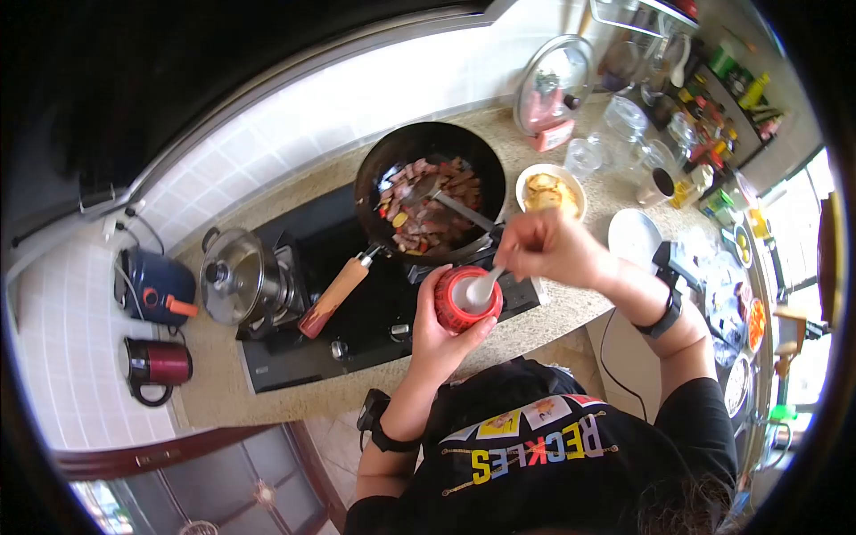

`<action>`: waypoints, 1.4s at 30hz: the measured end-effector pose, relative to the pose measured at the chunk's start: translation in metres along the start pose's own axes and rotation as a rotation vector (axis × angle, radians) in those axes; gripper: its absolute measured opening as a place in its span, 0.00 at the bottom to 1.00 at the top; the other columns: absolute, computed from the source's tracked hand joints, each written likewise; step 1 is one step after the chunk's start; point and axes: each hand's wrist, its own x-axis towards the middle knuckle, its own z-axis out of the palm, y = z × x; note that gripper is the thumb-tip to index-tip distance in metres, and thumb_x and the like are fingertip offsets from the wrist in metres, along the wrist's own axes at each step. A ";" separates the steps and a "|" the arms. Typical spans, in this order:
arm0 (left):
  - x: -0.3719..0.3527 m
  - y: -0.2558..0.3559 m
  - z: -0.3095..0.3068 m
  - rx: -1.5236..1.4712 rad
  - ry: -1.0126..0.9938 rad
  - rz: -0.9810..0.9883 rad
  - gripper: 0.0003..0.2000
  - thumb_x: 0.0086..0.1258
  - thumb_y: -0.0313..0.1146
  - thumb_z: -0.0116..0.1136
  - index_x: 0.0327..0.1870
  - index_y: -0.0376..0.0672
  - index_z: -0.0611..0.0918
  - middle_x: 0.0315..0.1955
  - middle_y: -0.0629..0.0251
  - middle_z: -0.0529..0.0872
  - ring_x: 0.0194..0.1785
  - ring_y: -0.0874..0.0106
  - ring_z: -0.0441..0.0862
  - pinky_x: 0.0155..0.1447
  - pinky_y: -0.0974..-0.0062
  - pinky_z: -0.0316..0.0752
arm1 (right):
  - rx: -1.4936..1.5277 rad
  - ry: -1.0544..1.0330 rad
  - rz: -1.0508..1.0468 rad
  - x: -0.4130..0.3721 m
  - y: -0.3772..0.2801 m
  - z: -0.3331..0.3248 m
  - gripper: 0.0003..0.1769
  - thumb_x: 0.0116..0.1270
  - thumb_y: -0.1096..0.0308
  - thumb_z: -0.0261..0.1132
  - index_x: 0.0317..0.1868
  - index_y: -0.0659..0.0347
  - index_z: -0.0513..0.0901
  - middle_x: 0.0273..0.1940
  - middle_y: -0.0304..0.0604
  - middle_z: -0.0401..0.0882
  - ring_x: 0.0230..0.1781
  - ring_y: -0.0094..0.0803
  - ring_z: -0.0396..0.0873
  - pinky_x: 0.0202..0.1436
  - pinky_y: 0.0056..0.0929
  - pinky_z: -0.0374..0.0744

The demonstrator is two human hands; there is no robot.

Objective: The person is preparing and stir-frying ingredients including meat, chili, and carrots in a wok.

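Note:
My left hand (440, 346) is wrapped round a red jar (446, 314) with an open top, held in front of the stove. Between the fingers of my right hand (555, 250) is a white spoon (482, 289), its bowl down in the jar's mouth. What the jar contains looks pale, but I cannot make out its kind. Just beyond the jar, a dark wok (366, 198) sits on the stove with sliced meat (424, 223) and bits of red and yellow in it. A metal spatula (464, 210) rests in the wok, its handle reaching toward my right hand.
A lidded steel pot (239, 281) stands on the left burner of the black stove (294, 361). Further left are a dark blue appliance (156, 283) and a red kettle (168, 363). Right of the wok are a bowl of yellow food (571, 214), a white plate (634, 235) and glassware (624, 120).

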 end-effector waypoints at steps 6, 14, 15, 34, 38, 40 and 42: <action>-0.001 0.009 0.031 -0.050 -0.206 -0.053 0.41 0.52 0.24 0.72 0.66 0.39 0.59 0.57 0.56 0.71 0.60 0.67 0.72 0.64 0.67 0.69 | -0.243 0.055 -0.085 -0.064 0.020 -0.002 0.29 0.57 0.60 0.74 0.55 0.62 0.76 0.21 0.32 0.72 0.21 0.18 0.70 0.25 0.22 0.69; 0.003 0.008 0.091 -0.038 -0.407 -0.098 0.42 0.52 0.37 0.75 0.64 0.35 0.61 0.58 0.55 0.70 0.62 0.66 0.70 0.66 0.67 0.67 | -0.427 0.192 -0.234 -0.136 0.047 -0.008 0.57 0.40 0.56 0.80 0.69 0.61 0.58 0.59 0.54 0.66 0.62 0.49 0.65 0.63 0.43 0.68; 0.005 0.005 0.100 -0.043 -0.430 -0.102 0.42 0.53 0.38 0.75 0.65 0.36 0.61 0.58 0.55 0.70 0.63 0.66 0.69 0.66 0.67 0.66 | -0.451 0.255 -0.303 -0.139 0.051 -0.011 0.55 0.41 0.57 0.79 0.68 0.62 0.59 0.59 0.54 0.66 0.62 0.49 0.66 0.62 0.43 0.68; 0.092 -0.063 0.280 -0.141 -0.253 -0.296 0.17 0.68 0.24 0.55 0.57 0.34 0.71 0.47 0.55 0.78 0.46 0.67 0.81 0.53 0.68 0.78 | -0.631 0.954 -0.391 -0.084 0.011 -0.427 0.40 0.38 0.55 0.79 0.50 0.61 0.71 0.41 0.50 0.80 0.43 0.38 0.81 0.47 0.33 0.80; 0.100 -0.066 0.294 -0.087 -0.134 -0.313 0.14 0.68 0.21 0.54 0.54 0.32 0.73 0.44 0.56 0.80 0.46 0.69 0.81 0.53 0.71 0.78 | -0.796 1.198 -0.234 -0.020 -0.032 -0.531 0.41 0.37 0.44 0.76 0.48 0.58 0.70 0.47 0.50 0.79 0.51 0.44 0.78 0.53 0.42 0.74; 0.104 -0.067 0.300 -0.079 -0.090 -0.301 0.13 0.69 0.21 0.54 0.53 0.32 0.74 0.44 0.56 0.80 0.46 0.69 0.81 0.53 0.71 0.78 | -0.789 1.267 -0.065 0.005 -0.060 -0.551 0.43 0.35 0.43 0.76 0.50 0.57 0.70 0.49 0.49 0.79 0.53 0.44 0.78 0.55 0.45 0.73; 0.107 -0.067 0.304 -0.072 -0.044 -0.292 0.13 0.69 0.21 0.54 0.53 0.32 0.74 0.44 0.56 0.80 0.46 0.69 0.81 0.53 0.71 0.78 | -0.710 1.284 -0.030 0.028 -0.069 -0.567 0.44 0.34 0.44 0.76 0.52 0.57 0.71 0.50 0.48 0.79 0.54 0.45 0.77 0.57 0.45 0.71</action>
